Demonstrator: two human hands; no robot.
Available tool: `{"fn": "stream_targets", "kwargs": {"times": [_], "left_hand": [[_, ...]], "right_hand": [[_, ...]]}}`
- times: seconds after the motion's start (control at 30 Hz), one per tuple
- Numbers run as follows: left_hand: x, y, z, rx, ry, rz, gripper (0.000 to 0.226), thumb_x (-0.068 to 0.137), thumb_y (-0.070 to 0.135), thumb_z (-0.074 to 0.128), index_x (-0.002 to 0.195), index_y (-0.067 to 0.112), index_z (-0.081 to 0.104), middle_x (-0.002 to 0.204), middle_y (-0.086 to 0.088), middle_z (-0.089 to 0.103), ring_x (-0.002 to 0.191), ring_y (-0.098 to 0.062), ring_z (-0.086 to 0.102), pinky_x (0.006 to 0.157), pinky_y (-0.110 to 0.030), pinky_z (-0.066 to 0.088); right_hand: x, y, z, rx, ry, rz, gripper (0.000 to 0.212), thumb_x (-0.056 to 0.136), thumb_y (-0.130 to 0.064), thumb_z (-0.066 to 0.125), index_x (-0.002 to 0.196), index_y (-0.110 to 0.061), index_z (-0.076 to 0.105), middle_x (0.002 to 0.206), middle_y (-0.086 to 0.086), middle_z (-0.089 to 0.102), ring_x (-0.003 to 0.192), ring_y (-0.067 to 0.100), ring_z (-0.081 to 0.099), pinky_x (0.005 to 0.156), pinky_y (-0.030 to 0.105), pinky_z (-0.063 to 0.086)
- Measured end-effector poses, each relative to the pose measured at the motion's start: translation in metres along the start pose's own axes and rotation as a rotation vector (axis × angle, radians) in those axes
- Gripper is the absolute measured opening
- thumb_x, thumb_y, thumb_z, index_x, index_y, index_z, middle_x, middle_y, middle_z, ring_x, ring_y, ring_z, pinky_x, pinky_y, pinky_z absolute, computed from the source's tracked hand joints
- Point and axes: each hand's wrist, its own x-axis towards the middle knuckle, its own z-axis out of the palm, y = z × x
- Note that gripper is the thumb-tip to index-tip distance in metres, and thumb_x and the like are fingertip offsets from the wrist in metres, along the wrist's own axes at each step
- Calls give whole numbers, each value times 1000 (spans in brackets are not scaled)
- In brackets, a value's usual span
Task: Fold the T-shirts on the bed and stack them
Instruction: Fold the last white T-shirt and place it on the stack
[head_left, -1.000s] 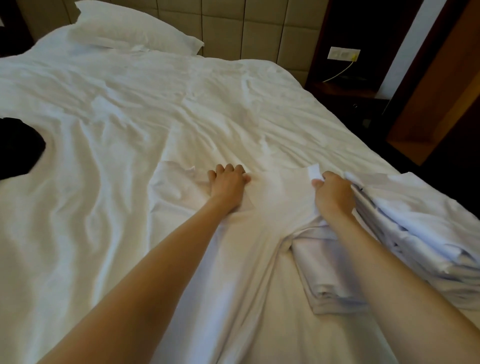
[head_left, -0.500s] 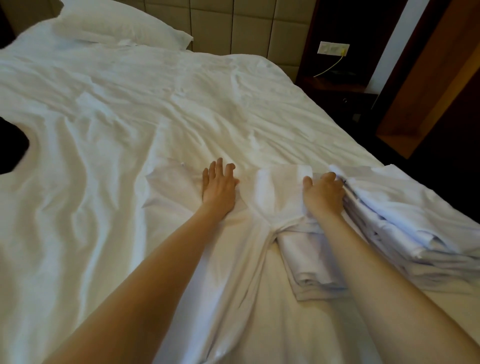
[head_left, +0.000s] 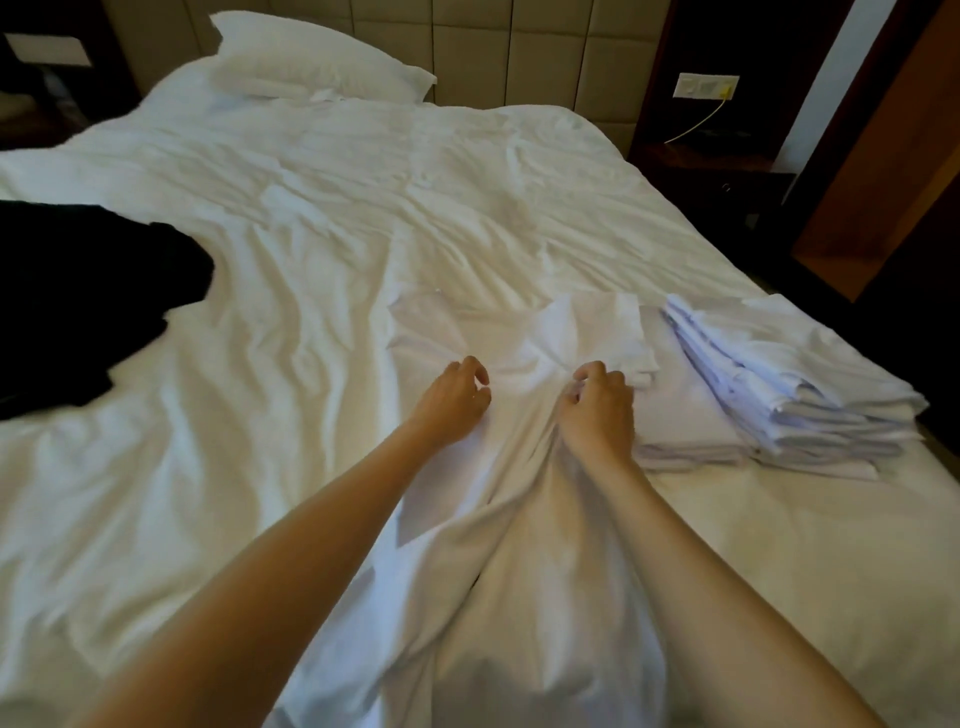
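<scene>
White T-shirt (head_left: 524, 332) lies on the bed (head_left: 311, 197) just beside the folded stack (head_left: 779, 374), right hand (head_left: 597, 410) bunching its cloth, left hand (head_left: 452, 400) curled on it, pinch unclear; best pull both sides evenly for a square fold.

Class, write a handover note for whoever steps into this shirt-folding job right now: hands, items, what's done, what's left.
Left hand: curled fingers on the white T-shirt; grip unclear.
Right hand: bunches the same shirt's cloth.
Done: stack of folded shirts at the right.
To do: finish this fold and stack it; a black garment lies unfolded at the far left and may need folding.
</scene>
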Motion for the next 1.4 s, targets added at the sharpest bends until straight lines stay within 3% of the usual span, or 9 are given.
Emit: {"fn": "stream_targets", "kwargs": {"times": [0.2, 0.4, 0.6, 0.77, 0.83, 0.9, 1.03, 1.17, 1.4], "left_hand": [[-81, -9, -15, 46, -314, -83, 32, 99, 30, 42, 107, 6, 61, 109, -13, 64, 95, -26, 58, 80, -28, 43], [-135, -12, -33, 135, -578, -160, 49, 93, 56, 42, 91, 9, 59, 89, -3, 53, 83, -19, 50, 75, -26, 38], [-182, 23, -35, 119, -655, 13, 30, 87, 38, 61, 104, 13, 62, 98, -2, 59, 88, -18, 55, 77, -25, 42], [-220, 67, 7, -73, -785, 112, 44, 93, 32, 55, 131, 12, 46, 128, -10, 56, 97, -24, 60, 78, -23, 49], [-232, 75, 26, -221, -915, 45, 38, 96, 25, 51, 131, 12, 43, 125, -15, 59, 78, -25, 65, 63, -20, 52], [-241, 75, 38, -279, -942, 44, 35, 97, 25, 50, 130, 13, 45, 122, -13, 62, 88, -30, 67, 68, -24, 52], [-250, 57, 41, -351, -803, 77, 23, 96, 21, 49, 118, 17, 54, 110, -7, 68, 83, -16, 66, 72, -23, 49], [-262, 25, 43, -534, -382, -104, 16, 93, 10, 49, 85, 22, 56, 79, 4, 65, 65, -8, 59, 67, -26, 50], [-290, -9, 64, -559, 169, -372, 26, 85, 13, 65, 97, 12, 42, 82, 6, 45, 71, -7, 48, 57, -11, 38]], "right_hand": [[-67, -2, 9, 174, -233, -54, 23, 90, -17, 49, 112, -13, 53, 114, 9, 55, 103, 25, 55, 77, 27, 39], [-105, -5, 6, 168, -414, 69, 35, 86, -27, 55, 120, -22, 52, 114, 5, 57, 108, 26, 56, 81, 27, 41], [-117, 7, -10, 558, -268, 264, 31, 79, -3, 50, 103, -22, 54, 105, 7, 58, 86, 26, 58, 54, 24, 42], [-133, 42, -26, 874, -117, 499, 14, 83, 0, 55, 91, -12, 54, 87, 6, 57, 76, 21, 54, 60, 23, 43], [-144, 54, -31, 869, -209, 552, 4, 84, -9, 59, 88, -9, 58, 84, 7, 59, 76, 23, 57, 64, 25, 46], [-153, 63, -32, 782, -359, 549, 29, 79, -16, 68, 105, -8, 59, 99, 10, 63, 94, 28, 60, 81, 36, 50], [-173, 67, -37, 480, -420, 506, 13, 74, -3, 61, 86, -6, 60, 78, 9, 63, 75, 26, 60, 62, 28, 47], [-191, 82, -44, 461, -50, 388, 7, 79, -3, 57, 84, -9, 59, 76, 8, 59, 70, 25, 54, 58, 25, 37], [-220, 107, -40, 443, -123, 322, 11, 82, -16, 64, 80, -11, 54, 74, -1, 55, 64, 12, 50, 52, 24, 36]]}}
